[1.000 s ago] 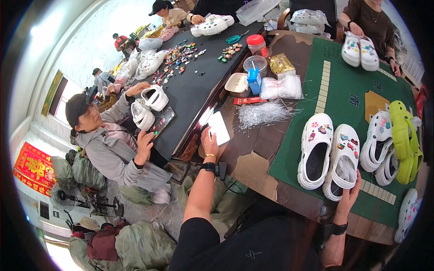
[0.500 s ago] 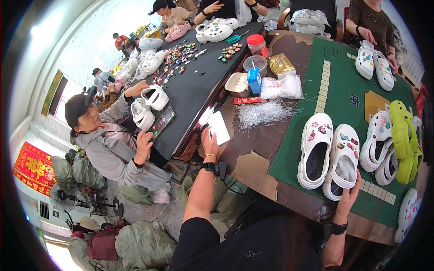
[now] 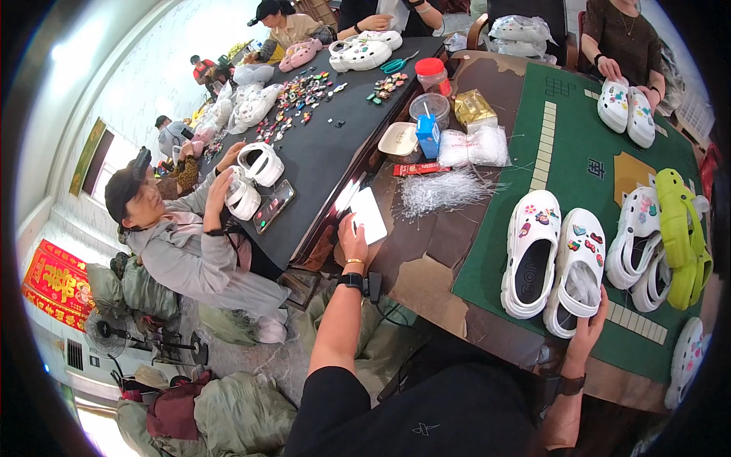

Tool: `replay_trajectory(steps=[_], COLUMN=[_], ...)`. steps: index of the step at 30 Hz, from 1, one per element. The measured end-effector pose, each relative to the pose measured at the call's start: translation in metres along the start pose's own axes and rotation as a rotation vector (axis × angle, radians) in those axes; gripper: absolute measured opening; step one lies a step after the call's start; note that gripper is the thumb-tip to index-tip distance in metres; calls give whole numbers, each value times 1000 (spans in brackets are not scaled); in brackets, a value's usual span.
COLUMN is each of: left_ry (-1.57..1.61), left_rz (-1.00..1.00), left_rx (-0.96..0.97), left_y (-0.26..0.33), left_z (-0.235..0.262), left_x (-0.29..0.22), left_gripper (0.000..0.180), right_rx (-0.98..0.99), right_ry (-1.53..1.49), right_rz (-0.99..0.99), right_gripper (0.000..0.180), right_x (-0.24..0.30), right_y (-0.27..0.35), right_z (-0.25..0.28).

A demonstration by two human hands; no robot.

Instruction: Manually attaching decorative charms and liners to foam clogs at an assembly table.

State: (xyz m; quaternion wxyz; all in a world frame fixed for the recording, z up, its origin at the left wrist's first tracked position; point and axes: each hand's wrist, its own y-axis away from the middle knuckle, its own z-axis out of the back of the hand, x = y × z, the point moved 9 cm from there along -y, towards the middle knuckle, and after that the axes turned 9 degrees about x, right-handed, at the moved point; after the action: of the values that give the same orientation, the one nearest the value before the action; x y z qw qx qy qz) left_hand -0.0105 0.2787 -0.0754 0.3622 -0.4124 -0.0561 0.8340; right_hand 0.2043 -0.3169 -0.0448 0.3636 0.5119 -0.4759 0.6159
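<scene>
My left hand (image 3: 352,240) is at the near left edge of the table, its fingers closed at the side of a flat white card (image 3: 369,216). My right hand (image 3: 589,331) grips the heel of a white clog (image 3: 577,305) decorated with colourful charms; clear plastic is stuffed inside it. Close beside it on the left stands the matching white clog (image 3: 531,282), its dark insole showing. Both clogs rest on the green mat (image 3: 487,270), toes pointing away from me.
More white clogs (image 3: 638,236) and a lime-green pair (image 3: 674,228) stand to the right. Clear plastic fasteners (image 3: 445,196), a blue carton (image 3: 428,137) and a red-lidded jar (image 3: 432,76) lie further back. Co-workers sit around the black table (image 3: 335,145), where loose charms (image 3: 304,95) are scattered.
My hands and the two clogs before me stay put. The co-worker on the left has raised a hand from beside the phone to a white clog. Far right, a co-worker has shifted a pair of clogs slightly.
</scene>
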Motion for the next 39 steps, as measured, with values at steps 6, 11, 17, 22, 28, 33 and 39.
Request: replay_trajectory(steps=[6,11,17,22,28,33,39], left_ry=[-16,-14,-18,-29,-33,-34,-40], left_rz=[6,14,1,-3,-28,-24,-18], left_rx=[9,9,14,5,-1,1,-8], left_y=[-1,0,0,1,0,0,0], left_z=[0,0,-2,1,0,0,-4], left_x=[2,1,-1,0,1,2,4], left_gripper=[37,37,38,38,37,37,37], right_rx=[9,-3,-4,2,11,2,-10], right_ry=[2,3,-19,19,0,20,22], right_rz=[12,7,-17,9,0,0,-4], right_gripper=[53,53,52,52,52,52,54], right_x=[5,4,5,7,6,7,6], right_y=[-1,1,0,-1,-1,0,1], right_z=[-3,-2,-3,-3,-3,-3,-1])
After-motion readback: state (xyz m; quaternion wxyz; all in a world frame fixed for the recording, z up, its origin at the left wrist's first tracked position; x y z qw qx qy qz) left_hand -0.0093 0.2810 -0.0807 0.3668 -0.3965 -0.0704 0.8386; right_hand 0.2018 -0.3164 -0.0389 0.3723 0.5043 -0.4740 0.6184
